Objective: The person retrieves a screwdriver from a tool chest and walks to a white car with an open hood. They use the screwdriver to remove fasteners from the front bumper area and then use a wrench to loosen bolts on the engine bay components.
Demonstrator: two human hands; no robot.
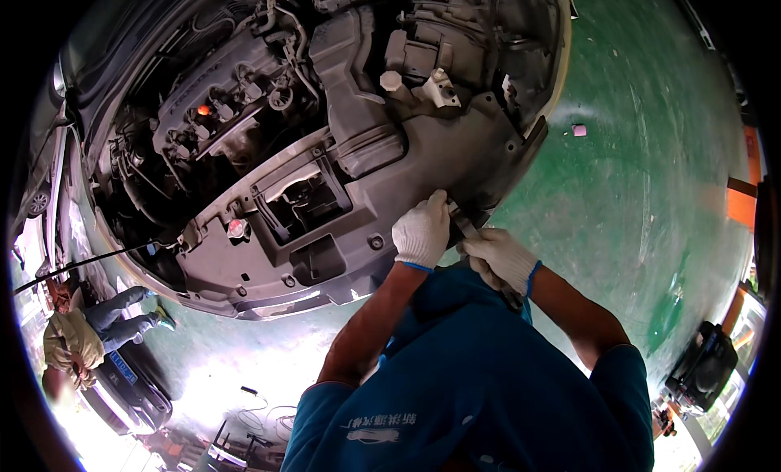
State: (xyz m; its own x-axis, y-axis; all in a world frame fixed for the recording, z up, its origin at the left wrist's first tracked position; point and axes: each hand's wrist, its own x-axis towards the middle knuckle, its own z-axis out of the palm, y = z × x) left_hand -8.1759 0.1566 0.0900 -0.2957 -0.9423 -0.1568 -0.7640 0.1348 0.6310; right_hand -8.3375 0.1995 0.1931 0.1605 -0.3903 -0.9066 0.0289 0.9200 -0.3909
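Observation:
At the front edge of a dark car's plastic upper cover (431, 147), my left hand (421, 232), in a white knit glove, has its fingers curled at the upper end of a long metal hand tool (465, 222). My right hand (500, 256), gloved the same way, is closed round that tool lower down. The tool lies at a slant, its lower end partly hidden by my right hand and blue shirt. Its upper tip, by the cover, is too small to make out.
The open engine bay (236, 106) spreads ahead, with a thin black rod (81, 265) at left. Right is green floor (618, 212) with a small pink object (579, 130). A person (77, 342) is by another car (134, 391) at lower left; a black object (704, 362) stands lower right.

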